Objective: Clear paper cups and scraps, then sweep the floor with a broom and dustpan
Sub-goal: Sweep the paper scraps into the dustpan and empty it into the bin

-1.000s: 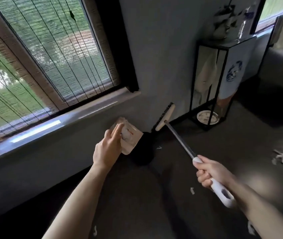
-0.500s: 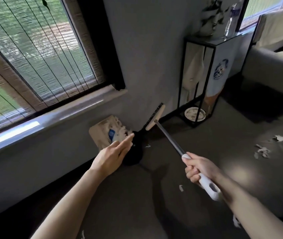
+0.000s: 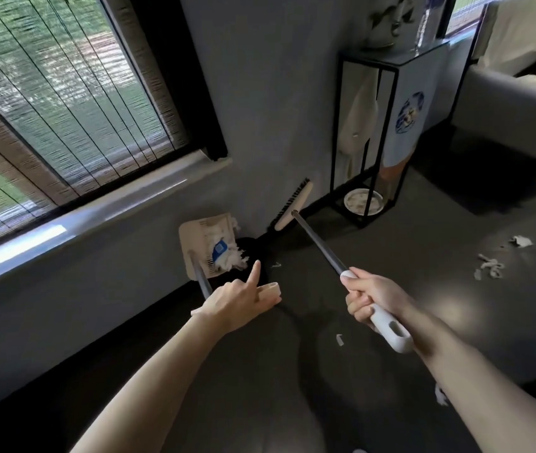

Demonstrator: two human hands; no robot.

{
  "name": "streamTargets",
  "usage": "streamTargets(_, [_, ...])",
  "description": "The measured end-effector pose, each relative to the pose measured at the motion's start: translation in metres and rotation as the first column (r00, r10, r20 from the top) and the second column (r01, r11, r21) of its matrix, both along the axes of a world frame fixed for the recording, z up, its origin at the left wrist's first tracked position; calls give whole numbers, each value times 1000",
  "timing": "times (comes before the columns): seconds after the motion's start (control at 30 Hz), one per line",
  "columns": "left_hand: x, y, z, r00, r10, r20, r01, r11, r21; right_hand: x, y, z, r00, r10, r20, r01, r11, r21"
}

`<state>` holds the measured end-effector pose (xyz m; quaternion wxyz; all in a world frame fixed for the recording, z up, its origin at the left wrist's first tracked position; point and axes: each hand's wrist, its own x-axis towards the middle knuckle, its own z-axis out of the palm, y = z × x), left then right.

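Firmly, right hand curls round the broom; left hand clasps dustpan handle.

I've got my right hand wrapped round the broom handle, bristle head up by the wall. Left hand holds the dustpan handle, index finger sticking out. Pan's loaded with white scraps, more lying on the floor further right.

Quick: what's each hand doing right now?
Left hand: gripping the dustpan handle, index finger straight.
Right hand: gripping the broom handle.
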<state>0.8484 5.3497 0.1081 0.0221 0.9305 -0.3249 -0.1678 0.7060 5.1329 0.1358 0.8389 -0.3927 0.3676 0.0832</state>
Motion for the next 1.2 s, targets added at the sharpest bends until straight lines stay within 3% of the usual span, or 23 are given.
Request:
streamTargets(0.13, [-3, -17, -6, 988, -92, 126, 75, 989, 130, -5, -2, 0, 999, -40, 8, 39, 998, 48])
streamTargets(0.33, [3, -29, -29, 963, -210, 171, 165, 955, 248, -11, -6, -5, 998, -55, 20, 54, 996, 74])
streamTargets(0.87, [5, -5, -23, 845, -422, 328, 306, 885, 351, -23, -15, -17, 997, -71, 20, 69, 993, 100])
streamTargets(1.0, [11, 7, -18, 782, -490, 386, 354, 858, 373, -21, -13, -21, 997, -81, 16, 78, 986, 146])
streamTargets(1.2, [-4, 9, -36, 838, -476, 265, 366, 852, 374, -21, -10, -39, 997, -71, 1, 70, 978, 195])
